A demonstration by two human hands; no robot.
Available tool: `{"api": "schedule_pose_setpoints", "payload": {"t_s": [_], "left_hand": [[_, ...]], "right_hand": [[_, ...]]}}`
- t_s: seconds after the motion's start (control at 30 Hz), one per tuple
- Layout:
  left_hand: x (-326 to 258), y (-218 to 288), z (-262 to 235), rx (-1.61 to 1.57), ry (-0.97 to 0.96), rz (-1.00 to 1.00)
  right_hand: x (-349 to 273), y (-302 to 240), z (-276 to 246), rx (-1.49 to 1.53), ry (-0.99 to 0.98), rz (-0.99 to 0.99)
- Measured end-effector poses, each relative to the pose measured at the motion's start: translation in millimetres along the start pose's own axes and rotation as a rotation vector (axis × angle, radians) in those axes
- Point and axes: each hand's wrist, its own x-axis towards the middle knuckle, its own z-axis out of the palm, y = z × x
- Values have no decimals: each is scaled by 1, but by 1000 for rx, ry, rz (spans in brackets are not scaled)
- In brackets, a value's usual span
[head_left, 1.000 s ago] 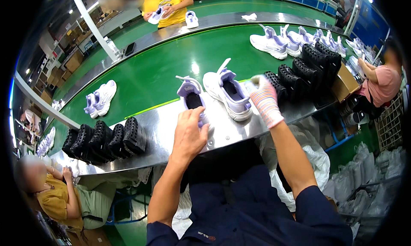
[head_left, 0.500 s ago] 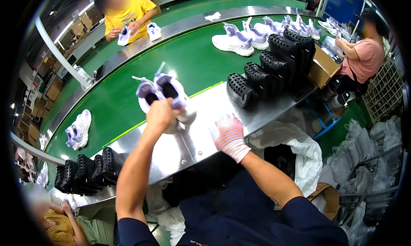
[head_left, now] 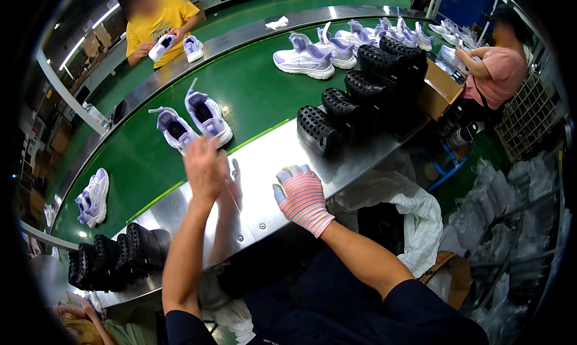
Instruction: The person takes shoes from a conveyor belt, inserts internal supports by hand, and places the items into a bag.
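A pair of white-and-lilac sneakers stands on the green conveyor belt, a left sneaker and a right sneaker slightly apart, pull tabs up. My bare left hand is just this side of them, over the belt's metal edge, overlapping the left sneaker's near end. Its fingers are blurred, and whether they touch the shoe is unclear. In a striped knit glove, my right hand rests on the metal ledge, fingers stretched out and holding nothing.
Black perforated shoe forms line the ledge at right; more black forms stand at left. Other sneakers sit on the far belt, another pair at left. A white sack hangs below the ledge. Co-workers sit around the line.
My left hand has let go of the pair of sneakers, which now stand on the belt, farther from me. My right hand stays on the ledge with its fingers spread more visibly.
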Motion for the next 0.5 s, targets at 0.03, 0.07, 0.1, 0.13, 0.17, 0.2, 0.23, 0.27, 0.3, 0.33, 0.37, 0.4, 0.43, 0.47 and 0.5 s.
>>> {"api": "schedule_pose_setpoints", "payload": {"t_s": [0.03,0.07,0.1,0.13,0.17,0.2,0.23,0.27,0.3,0.33,0.37,0.4,0.43,0.47,0.5], "left_hand": [[-20,6,2,-105,-27,29],[-28,33,-3,-159,-43,-18],[-35,41,-4,-179,-31,-14],[-39,45,-3,-163,-31,-34],[-43,47,-2,-153,-32,-51],[-46,45,0,-151,-42,-96],[-49,44,2,-151,-53,-139],[-49,43,4,-152,-60,-178],[-50,41,5,-150,-60,-172],[-52,40,6,-149,-61,-164],[-52,41,6,-147,-62,-154],[-51,42,5,-144,-21,-140],[-50,43,6,-144,-20,-143],[-52,42,6,-143,-24,-148],[-53,41,7,-142,-27,-153]], "right_hand": [[0,-2,1,-11,0,-16],[0,2,1,-28,2,-7],[0,1,0,-42,7,-5],[0,0,-2,-53,6,-12],[0,-1,0,-56,13,-22],[0,0,1,-60,20,-30],[-1,0,2,-65,29,-35],[0,-2,1,-70,14,-25],[0,-3,1,-69,17,-22],[-2,-4,2,-68,20,-17],[-2,-4,1,-67,26,-12],[-1,-3,1,-72,29,-22],[0,-3,0,-71,27,-26],[-1,-3,0,-67,21,-28],[-2,-3,1,-63,15,-32]]}}
